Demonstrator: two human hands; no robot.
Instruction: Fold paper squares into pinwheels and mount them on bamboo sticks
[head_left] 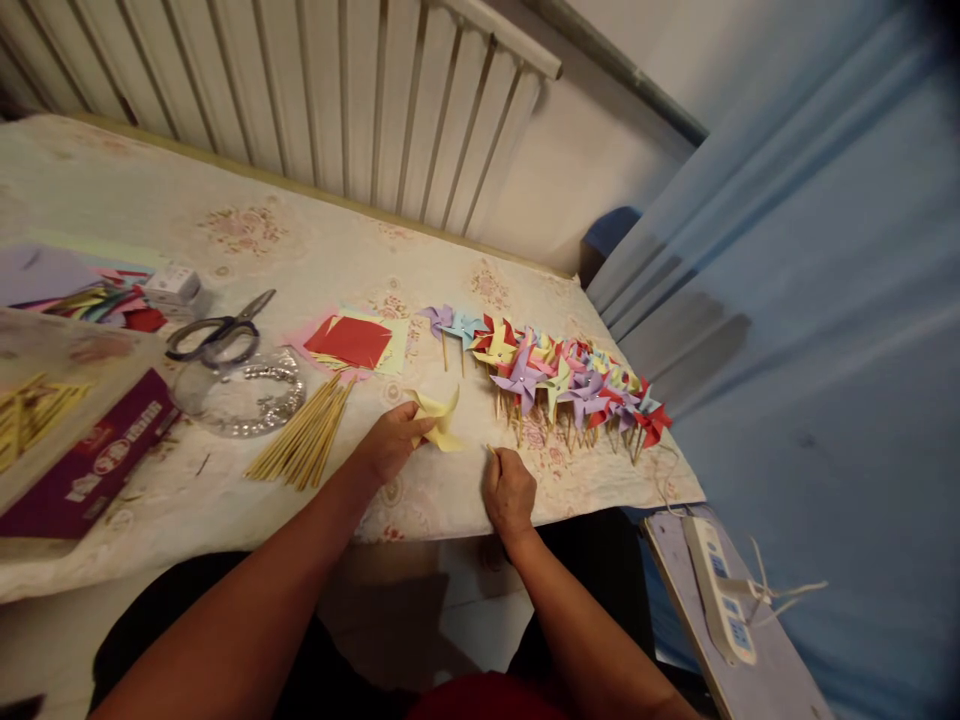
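Observation:
My left hand (pixel 395 440) pinches a pale yellow paper pinwheel (pixel 442 418) with folded blades, held above the tablecloth. To its right, my right hand (pixel 510 490) is closed round a thin wooden stick (pixel 491 450); only its tip shows past the fingers. Beside my left forearm lies a fanned bundle of wooden sticks (pixel 304 435). Behind that bundle is a stack of coloured paper squares (pixel 352 342), red on top. Many pinwheels on sticks (pixel 555 385) in purple, red, yellow and blue lie crowded together at the right.
Scissors (pixel 225 330) rest by a clear dish of shiny small pieces (pixel 266 395). A purple box (pixel 90 460) with sticks, a small white box (pixel 174 285) and paper scraps (pixel 112 300) are at the left. A power strip (pixel 720 590) sits beyond the table's right edge, by a blue curtain (pixel 810 250).

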